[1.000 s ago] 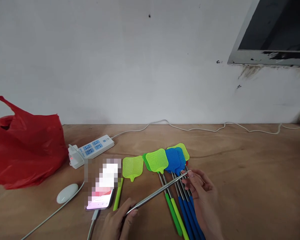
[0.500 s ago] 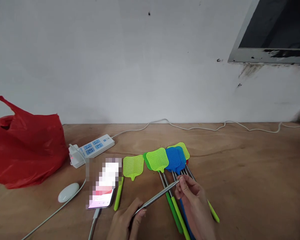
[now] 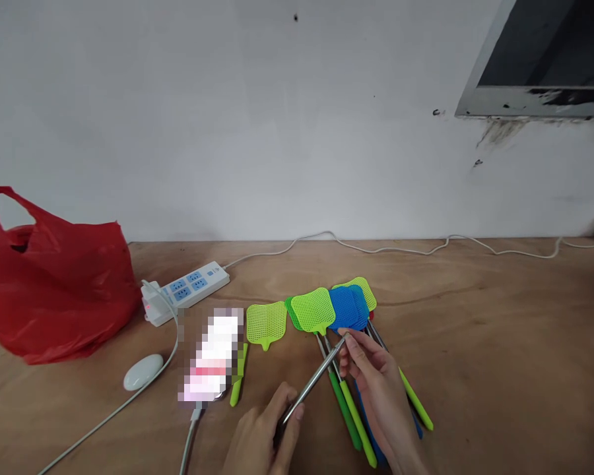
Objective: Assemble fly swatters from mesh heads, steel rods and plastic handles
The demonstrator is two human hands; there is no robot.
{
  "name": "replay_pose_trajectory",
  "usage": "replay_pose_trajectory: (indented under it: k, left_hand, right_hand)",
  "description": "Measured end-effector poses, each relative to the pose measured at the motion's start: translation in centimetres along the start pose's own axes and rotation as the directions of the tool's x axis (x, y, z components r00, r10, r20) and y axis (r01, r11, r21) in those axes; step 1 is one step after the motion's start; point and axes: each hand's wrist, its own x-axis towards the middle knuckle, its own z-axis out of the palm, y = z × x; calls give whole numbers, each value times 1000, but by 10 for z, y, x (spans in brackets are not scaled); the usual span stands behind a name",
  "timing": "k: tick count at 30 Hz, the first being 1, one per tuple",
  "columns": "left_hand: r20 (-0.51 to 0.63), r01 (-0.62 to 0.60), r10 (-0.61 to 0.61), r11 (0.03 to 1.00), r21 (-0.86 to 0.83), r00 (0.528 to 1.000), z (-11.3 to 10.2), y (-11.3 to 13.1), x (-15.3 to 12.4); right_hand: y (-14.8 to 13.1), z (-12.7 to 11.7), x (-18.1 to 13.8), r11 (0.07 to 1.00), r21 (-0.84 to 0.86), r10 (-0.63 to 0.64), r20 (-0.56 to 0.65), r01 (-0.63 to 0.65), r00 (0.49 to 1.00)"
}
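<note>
Both my hands hold a thin telescopic metal rod point(image 3: 315, 379) slanted above the wooden table point(image 3: 499, 343). My left hand point(image 3: 264, 439) grips its lower end, fingers closed. My right hand point(image 3: 376, 386) pinches its upper tip, just in front of a row of green and blue fly swatters point(image 3: 334, 309) lying side by side with metal shafts and coloured grips. A loose green swatter head point(image 3: 266, 323) lies to their left, with a loose green grip point(image 3: 238, 386) below it.
A red plastic bag point(image 3: 54, 277) sits at the left. A white power strip point(image 3: 185, 290), its cable along the wall, a white mouse point(image 3: 143, 371) and a phone point(image 3: 210, 366) on a charging cable lie left of the swatters.
The rod has grown shorter: my right hand has slid its tip down and left toward my left hand. The camera has shifted slightly.
</note>
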Motion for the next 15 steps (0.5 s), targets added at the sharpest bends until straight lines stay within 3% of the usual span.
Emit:
replay_pose_trajectory:
  k: [5,10,15]
  left_hand:
    - [163,25,-36,998,64,986,6,-2,9]
    - [94,96,-105,991,95,990,5,-5,15]
    - [56,305,-334,908,288,941,-5,-8,23]
  right_hand:
    - [1,-3,-1,988,-154,48,89,-34,995]
    - [0,-12,4,952,-304,-9,92,36,996]
    - [-9,-19,9,923,-375,-44,128,89,991]
